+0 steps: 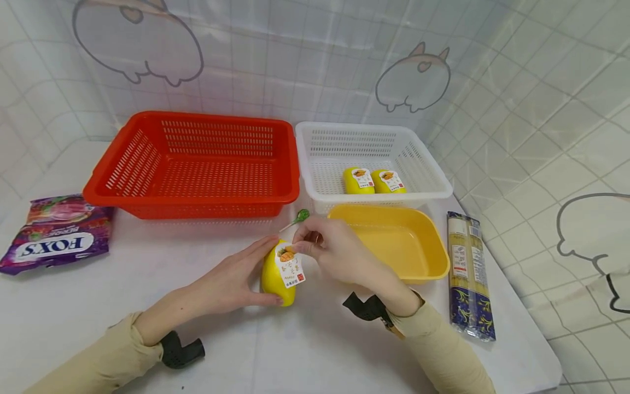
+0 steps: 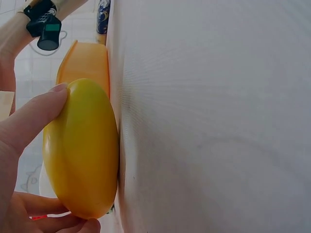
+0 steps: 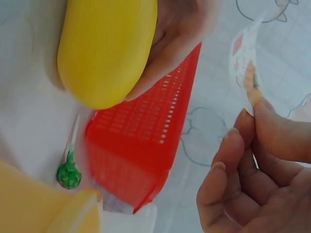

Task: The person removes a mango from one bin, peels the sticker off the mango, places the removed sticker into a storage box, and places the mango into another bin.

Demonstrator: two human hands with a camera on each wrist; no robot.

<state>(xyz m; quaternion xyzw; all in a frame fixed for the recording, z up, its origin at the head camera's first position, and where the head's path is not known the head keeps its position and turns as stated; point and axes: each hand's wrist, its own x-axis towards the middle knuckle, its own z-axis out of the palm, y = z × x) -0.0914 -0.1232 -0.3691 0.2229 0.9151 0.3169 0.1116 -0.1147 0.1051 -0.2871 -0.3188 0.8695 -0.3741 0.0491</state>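
On the white tabletop stands a yellow mango (image 1: 269,276), gripped between the thumb and fingers of my left hand (image 1: 231,279). The left wrist view shows the thumb at one end of the mango (image 2: 82,155) and the fingers at its other end. With thumb and index finger, my right hand (image 1: 339,251) pinches the edge of a white label (image 1: 291,267) printed with fruit and lettering. Seen from the right wrist, that label (image 3: 243,65) is raised off the mango (image 3: 107,53). Just beyond the hands lies a green lollipop (image 1: 302,215) with a white stick.
Behind stand a red basket (image 1: 197,210) and a white basket (image 1: 428,194), the latter with two labelled mangoes (image 1: 363,180) inside. A yellow tub (image 1: 403,249) is right of my right hand. Noodle-like packs (image 1: 470,273) lie far right, a purple Fox's bag (image 1: 61,232) far left.
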